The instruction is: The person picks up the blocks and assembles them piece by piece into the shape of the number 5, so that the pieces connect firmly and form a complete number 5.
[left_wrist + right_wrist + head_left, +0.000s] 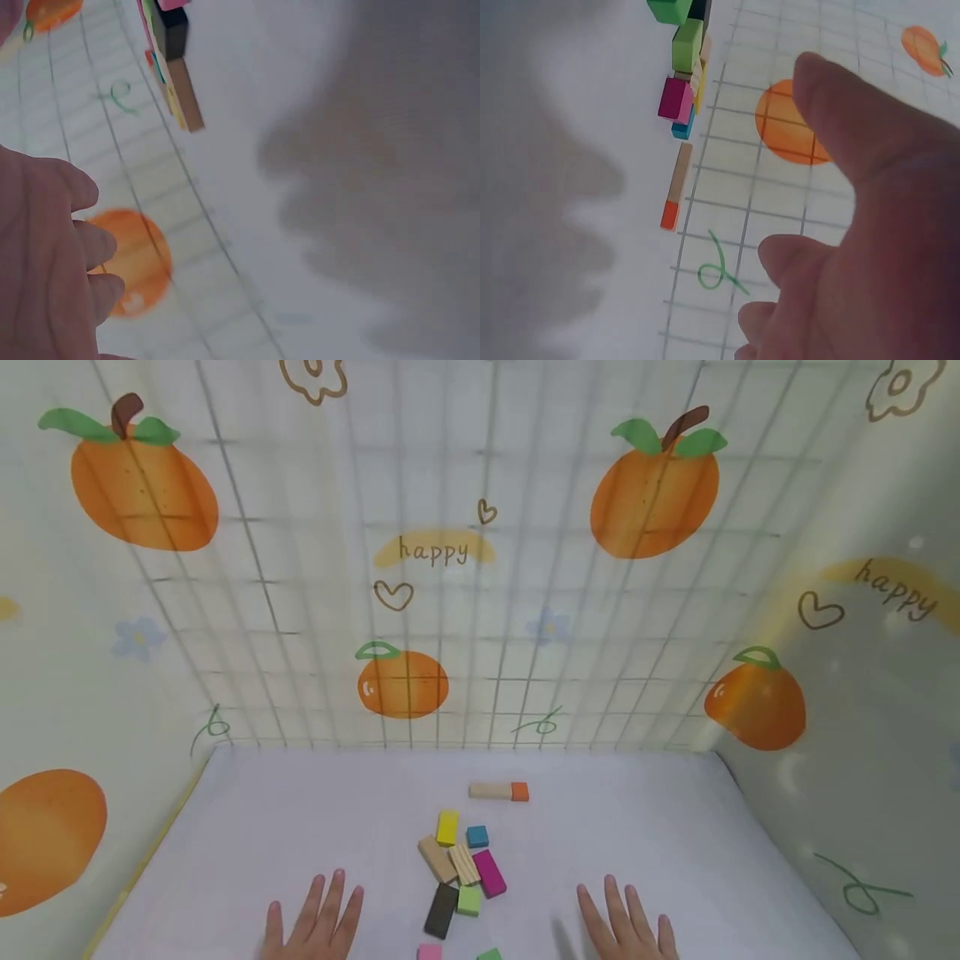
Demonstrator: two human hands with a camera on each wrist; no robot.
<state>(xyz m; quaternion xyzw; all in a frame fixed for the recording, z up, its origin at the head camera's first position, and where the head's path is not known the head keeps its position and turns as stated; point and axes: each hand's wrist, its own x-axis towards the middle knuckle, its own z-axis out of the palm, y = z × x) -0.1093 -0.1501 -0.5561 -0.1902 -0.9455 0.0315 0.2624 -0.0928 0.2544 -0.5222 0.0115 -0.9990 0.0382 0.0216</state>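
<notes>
White cloth [450,460] rises at the far side and along the left and right, marked with a grid of dark lines across the far part and the word "happy" at the centre and on the right. In front of it spreads a pale tabletop [300,810]. Printed oranges [142,485] dot the cloth, the bigger ones high at the far left and far right.

At the near side, the left hand [315,922] and the right hand [626,922] lie well apart, each with fingers straight and spread. Both wrist views show shadows on the tabletop beside the hands.

The blocks sit between the two hands, in a loose cluster running from near to far. Of the longer ones, the dark block [442,911] lies at a slant on the near left, the tan block [437,859] just beyond it, the magenta block [490,873] to the right and the striped block [464,864] between those last two. Farthest, apart from the cluster, a pale wooden block [491,791] lies crosswise with an orange piece [520,792] at its right end. The yellow block [447,828] stands out on the far left of the cluster. Smaller are the light green block [468,900], just right of the dark one, and the blue block [477,836], right of the yellow. Nearest, a pink block [430,952] and a green block [490,955] show only partly in the head view.
</notes>
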